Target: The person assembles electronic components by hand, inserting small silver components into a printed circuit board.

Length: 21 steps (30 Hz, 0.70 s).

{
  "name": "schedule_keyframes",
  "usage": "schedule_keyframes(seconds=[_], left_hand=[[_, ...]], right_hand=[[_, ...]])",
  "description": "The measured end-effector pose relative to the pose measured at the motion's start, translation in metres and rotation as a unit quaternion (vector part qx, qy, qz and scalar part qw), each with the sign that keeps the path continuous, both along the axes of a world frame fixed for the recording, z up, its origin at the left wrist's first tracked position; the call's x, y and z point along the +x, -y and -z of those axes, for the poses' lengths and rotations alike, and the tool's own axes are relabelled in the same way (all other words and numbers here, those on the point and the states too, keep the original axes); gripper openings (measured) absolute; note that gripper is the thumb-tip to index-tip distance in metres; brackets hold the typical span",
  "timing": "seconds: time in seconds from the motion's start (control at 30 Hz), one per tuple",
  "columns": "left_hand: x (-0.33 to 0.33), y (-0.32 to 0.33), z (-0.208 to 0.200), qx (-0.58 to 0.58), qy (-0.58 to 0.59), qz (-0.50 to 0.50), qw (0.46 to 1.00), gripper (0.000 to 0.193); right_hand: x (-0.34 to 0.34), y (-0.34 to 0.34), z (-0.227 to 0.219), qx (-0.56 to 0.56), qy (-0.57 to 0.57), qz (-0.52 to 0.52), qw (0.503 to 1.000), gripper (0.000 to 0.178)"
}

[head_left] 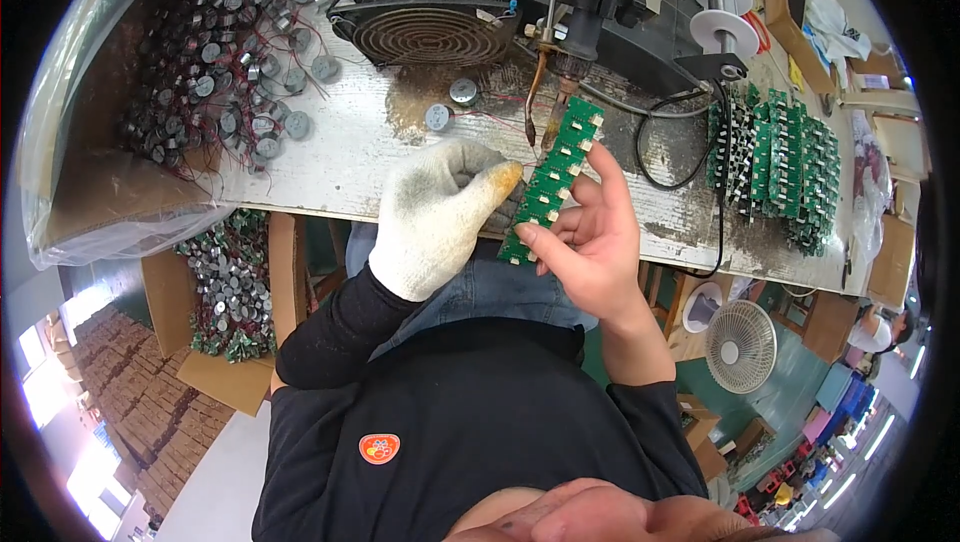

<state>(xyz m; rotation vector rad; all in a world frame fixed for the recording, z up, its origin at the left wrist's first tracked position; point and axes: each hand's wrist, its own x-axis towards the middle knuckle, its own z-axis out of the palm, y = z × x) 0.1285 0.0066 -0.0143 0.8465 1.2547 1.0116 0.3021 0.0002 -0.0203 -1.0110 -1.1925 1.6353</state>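
Note:
A long green circuit board strip (550,182) with small white connectors stands aslant over the table's front edge. My bare right hand (596,237) grips it from the right, thumb on its face near the lower end. My left hand (440,207), in a white glove with a stained thumb, is closed beside the strip's left edge. Thin red wire shows near its fingertips, but what the pinch holds is hidden. Just above, a soldering iron (532,122) hangs tip down, close to the strip. Two round silver wired parts (438,118) lie beyond the left hand.
A black fan (437,37) stands at the back, beside a stand with wire spools (722,27). Many wired discs (230,72) pile up at left. Stacked green boards (785,162) sit at right, near a black cable (645,157). An open carton (290,272) of parts stands below the table.

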Motion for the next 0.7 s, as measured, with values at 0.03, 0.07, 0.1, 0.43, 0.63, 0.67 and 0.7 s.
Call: schedule_keyframes(seconds=[0.03, 0.07, 0.1, 0.43, 0.63, 0.67, 0.7], left_hand=[[0.001, 0.0, -0.001, 0.001, 0.0, 0.0, 1.0, 0.018], [0.002, 0.001, -0.001, -0.016, 0.02, -0.006, 1.0, 0.018], [0.002, 0.002, -0.001, -0.034, 0.038, -0.014, 0.999, 0.019], [0.004, 0.003, 0.003, -0.026, 0.032, -0.023, 0.999, 0.018], [0.003, 0.001, 0.002, -0.009, -0.01, -0.017, 1.0, 0.019], [0.004, 0.0, -0.003, -0.041, 0.033, -0.027, 0.998, 0.02], [0.005, 0.0, -0.006, -0.072, 0.076, -0.038, 0.994, 0.021]], right_hand=[[0.0, 0.001, 0.001, 0.001, 0.0, 0.0, 1.0, 0.081], [0.001, 0.002, 0.004, -0.004, 0.0, 0.003, 1.0, 0.081], [0.0, 0.002, 0.006, -0.01, -0.001, 0.004, 1.0, 0.081], [0.001, 0.007, 0.006, -0.032, 0.012, 0.0, 0.999, 0.081], [0.001, 0.007, 0.004, -0.034, 0.012, -0.009, 0.999, 0.081], [0.001, 0.007, 0.004, -0.034, 0.009, -0.006, 0.999, 0.081], [0.001, 0.006, 0.004, -0.033, 0.005, -0.003, 0.999, 0.081]])
